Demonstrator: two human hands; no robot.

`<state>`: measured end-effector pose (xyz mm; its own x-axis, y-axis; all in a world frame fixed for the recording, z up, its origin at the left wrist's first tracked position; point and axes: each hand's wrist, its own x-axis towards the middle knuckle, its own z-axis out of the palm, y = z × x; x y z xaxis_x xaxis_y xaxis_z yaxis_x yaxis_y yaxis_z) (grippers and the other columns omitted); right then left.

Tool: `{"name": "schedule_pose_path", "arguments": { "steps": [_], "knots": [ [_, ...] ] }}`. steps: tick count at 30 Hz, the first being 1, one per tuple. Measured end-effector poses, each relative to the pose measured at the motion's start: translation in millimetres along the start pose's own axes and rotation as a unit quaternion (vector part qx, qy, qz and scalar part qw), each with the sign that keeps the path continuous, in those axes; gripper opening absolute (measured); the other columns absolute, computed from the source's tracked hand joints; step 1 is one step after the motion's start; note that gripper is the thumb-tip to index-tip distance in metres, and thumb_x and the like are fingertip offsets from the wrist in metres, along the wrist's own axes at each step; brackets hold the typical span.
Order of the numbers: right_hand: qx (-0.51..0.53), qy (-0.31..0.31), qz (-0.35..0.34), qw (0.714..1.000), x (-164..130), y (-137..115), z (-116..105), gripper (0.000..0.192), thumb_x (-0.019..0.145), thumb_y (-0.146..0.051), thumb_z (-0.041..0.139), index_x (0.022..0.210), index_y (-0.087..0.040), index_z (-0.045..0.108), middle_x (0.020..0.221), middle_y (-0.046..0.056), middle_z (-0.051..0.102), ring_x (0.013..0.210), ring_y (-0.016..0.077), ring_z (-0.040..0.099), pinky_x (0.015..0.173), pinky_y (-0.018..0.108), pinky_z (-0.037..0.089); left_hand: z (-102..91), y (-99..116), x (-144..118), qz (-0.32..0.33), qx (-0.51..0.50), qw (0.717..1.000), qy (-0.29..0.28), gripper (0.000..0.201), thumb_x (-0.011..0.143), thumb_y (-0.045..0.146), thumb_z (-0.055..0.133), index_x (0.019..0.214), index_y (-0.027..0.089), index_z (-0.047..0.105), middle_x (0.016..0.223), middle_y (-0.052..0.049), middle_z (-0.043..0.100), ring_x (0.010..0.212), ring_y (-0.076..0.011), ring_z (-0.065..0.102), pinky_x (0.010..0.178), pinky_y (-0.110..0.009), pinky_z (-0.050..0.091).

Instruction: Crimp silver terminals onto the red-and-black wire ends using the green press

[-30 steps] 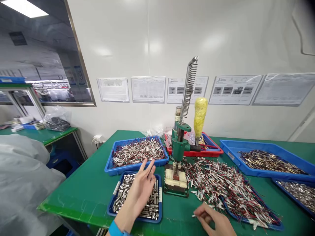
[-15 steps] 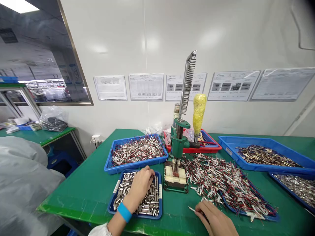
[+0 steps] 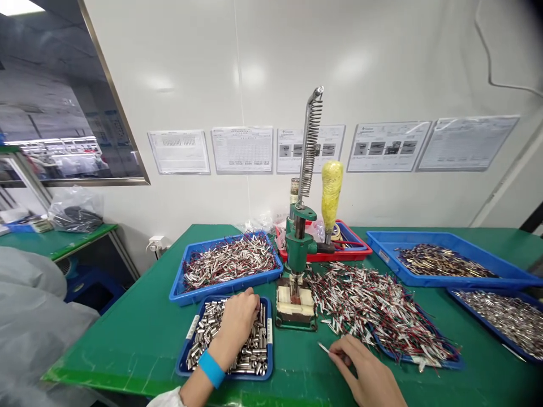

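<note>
My left hand (image 3: 238,317), with a blue band at the wrist, reaches into a small blue tray (image 3: 182,370) of short shiny metal sleeves (image 3: 253,360). Its fingers are curled together, and whatever lies between the fingertips is hidden. Near the front edge of the table, my right hand (image 3: 363,367) pinches a thin white wired piece (image 3: 323,347) between thumb and forefinger, its tip pointing up and left. Between and beyond the hands stands a green hand press (image 3: 300,249) with a spring and a yellow-wrapped handle (image 3: 331,192). A pile of white pieces with red and black wires (image 3: 377,311) lies beside my right hand.
Behind the sleeves, a blue tray (image 3: 173,291) holds more wired pieces. A red tray (image 3: 360,255) sits behind the press. Further right are a blue tray (image 3: 384,240) of gold-coloured parts and another of silvery parts (image 3: 504,314). A person's pale sleeve (image 3: 38,322) is at left.
The whole view has shifted, so the scene sits further left. My left hand stays in the sleeve tray with its fingers down; my right hand still pinches the white piece.
</note>
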<state>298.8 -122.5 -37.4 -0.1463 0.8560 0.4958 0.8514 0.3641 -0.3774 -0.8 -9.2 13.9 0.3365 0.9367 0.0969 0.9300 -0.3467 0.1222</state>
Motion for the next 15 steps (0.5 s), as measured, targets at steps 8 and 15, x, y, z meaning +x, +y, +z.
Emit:
{"name": "schedule_pose_path", "arguments": {
  "steps": [8, 15],
  "knots": [
    [0.164, 0.118, 0.130, 0.971, 71, -46, 8, 0.043, 0.099, -0.059, 0.050, 0.080, -0.024, 0.066, 0.075, 0.002, 0.067, 0.060, 0.0147, 0.057, 0.060, 0.025, 0.049, -4.7, -9, 4, -0.015, -0.150, 0.989, 0.012, 0.018, 0.085, 0.017, 0.060, 0.096, 0.022, 0.073, 0.094, -0.004, 0.078, 0.090, -0.0233, 0.071, 0.075, -0.029, 0.046],
    [0.234, 0.168, 0.233, 0.929, 115, -57, 41, 0.047, 0.093, -0.064, 0.053, 0.077, -0.023, 0.068, 0.073, 0.003, 0.071, 0.065, 0.0183, 0.063, 0.063, 0.027, 0.047, -15.4, -2, 2, -0.066, -0.423, 0.904, -0.024, 0.024, 0.081, 0.029, 0.062, 0.092, 0.016, 0.079, 0.085, -0.007, 0.079, 0.063, -0.0209, 0.069, 0.061, -0.029, 0.047]
  ]
}}
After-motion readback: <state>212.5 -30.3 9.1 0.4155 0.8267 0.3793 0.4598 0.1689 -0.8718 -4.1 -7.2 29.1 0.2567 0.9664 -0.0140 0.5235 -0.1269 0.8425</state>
